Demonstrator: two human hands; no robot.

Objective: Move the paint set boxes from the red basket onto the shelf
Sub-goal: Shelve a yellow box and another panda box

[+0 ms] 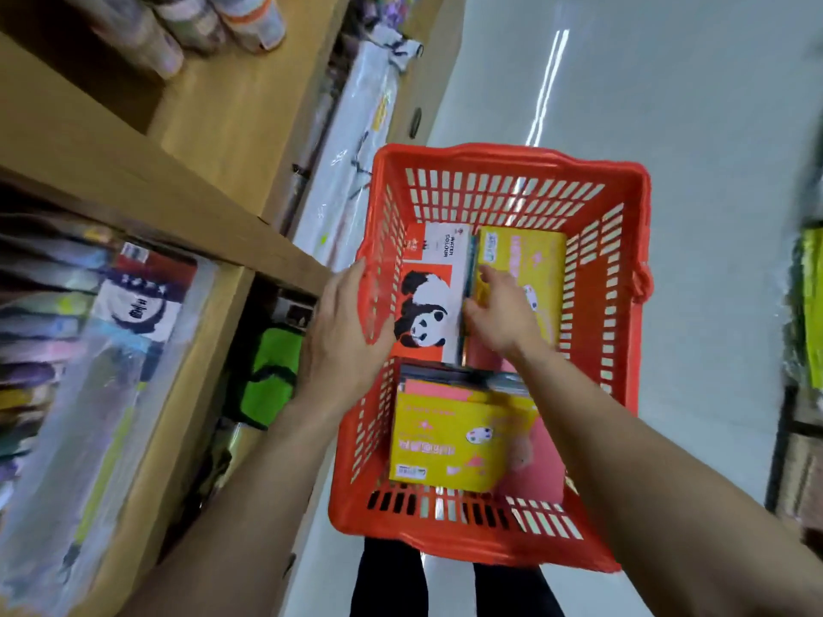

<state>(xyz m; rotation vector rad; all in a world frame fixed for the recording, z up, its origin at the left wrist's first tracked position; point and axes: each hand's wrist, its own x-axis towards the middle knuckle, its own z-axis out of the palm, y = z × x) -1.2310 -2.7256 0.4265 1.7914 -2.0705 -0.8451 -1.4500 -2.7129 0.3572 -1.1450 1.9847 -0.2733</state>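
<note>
Evidently I am looking at an early stage of the job, since the red basket [512,153] is holding every box I can see. A panda box [429,305] and a far yellow box [530,251] are lying side by side at the far end, and a near yellow box [445,443] is lying over a pink box [543,460] at my end. The wooden shelf [147,189] at the left is blurring too much for me to tell what is on it. My left grip [343,331] is pressing flat and wide against the outside of the basket's left wall. My right grip [503,316] is reaching inside and curling narrow round the left edge of the far yellow box, just beside the panda box, so I am judging the lift as not yet begun and all the carrying as left to do
</note>
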